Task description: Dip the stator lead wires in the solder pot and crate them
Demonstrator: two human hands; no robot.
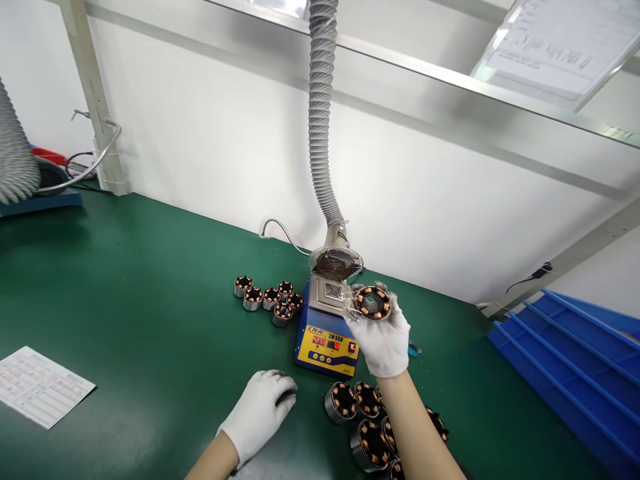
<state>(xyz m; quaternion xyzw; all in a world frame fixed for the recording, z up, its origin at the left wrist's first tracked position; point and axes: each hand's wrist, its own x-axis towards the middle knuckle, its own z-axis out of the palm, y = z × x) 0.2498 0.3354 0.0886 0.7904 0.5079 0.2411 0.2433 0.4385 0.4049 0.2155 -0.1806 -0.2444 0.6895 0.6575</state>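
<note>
My right hand, in a white glove, grips a motor stator with copper windings and a dark core. It holds the stator up at the right side of a solder pot with a blue body, a yellow front panel and red digits. Thin wire ends seem to stick out to the stator's left. My left hand, also gloved, rests on the green table in front of the pot. Its fingers are loosely bent, the thumb stands apart, and nothing shows in it.
Several stators stand left of the pot. More stators are grouped near my right forearm, partly hidden by it. A grey fume hose with a round hood hangs behind the pot. Blue trays lie right; a printed sheet lies left.
</note>
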